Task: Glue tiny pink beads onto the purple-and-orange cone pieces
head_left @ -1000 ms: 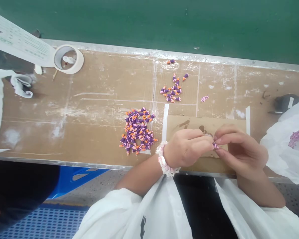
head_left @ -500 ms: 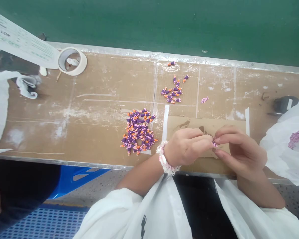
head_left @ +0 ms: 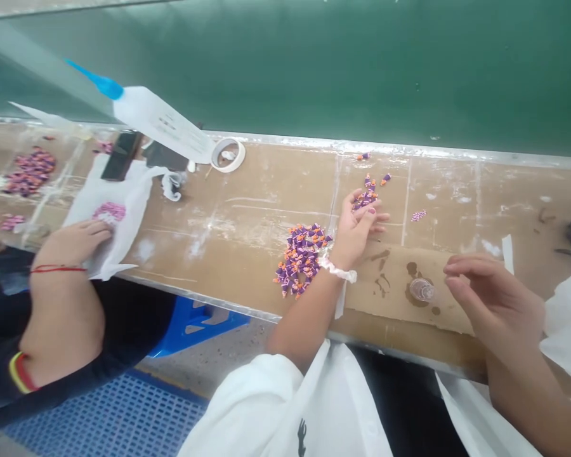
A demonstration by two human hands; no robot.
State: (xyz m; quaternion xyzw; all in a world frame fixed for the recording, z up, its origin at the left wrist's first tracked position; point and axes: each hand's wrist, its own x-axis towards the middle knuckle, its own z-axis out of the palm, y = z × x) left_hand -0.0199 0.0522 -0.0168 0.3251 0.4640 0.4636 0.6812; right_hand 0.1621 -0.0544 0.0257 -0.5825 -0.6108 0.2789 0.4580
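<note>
My left hand [head_left: 359, 225] reaches across the brown bench with its fingers spread, the tips resting on a small cluster of purple and orange pieces [head_left: 367, 193]. A bigger pile of the same pieces [head_left: 301, 257] lies just left of my wrist. My right hand [head_left: 492, 295] hovers over the taped cardboard sheet [head_left: 390, 298] near the bench's front edge, fingers loosely apart, with nothing visible in them. A small clear round blob or cap [head_left: 422, 289] sits on the cardboard just left of my right fingertips.
A co-worker's hand [head_left: 73, 244] rests on a white bag [head_left: 124, 190] holding pink pieces at the left. A tape roll [head_left: 228, 154], a printed white sheet [head_left: 164, 120] and a dark object [head_left: 121, 155] sit at the back. A loose pink piece [head_left: 417, 216] lies mid-bench. Another white bag [head_left: 568, 324] is at the right.
My hands were pinched together on a small pink piece; they have parted. My left hand has reached forward to the small cluster. The view has swung left and shows the co-worker.
</note>
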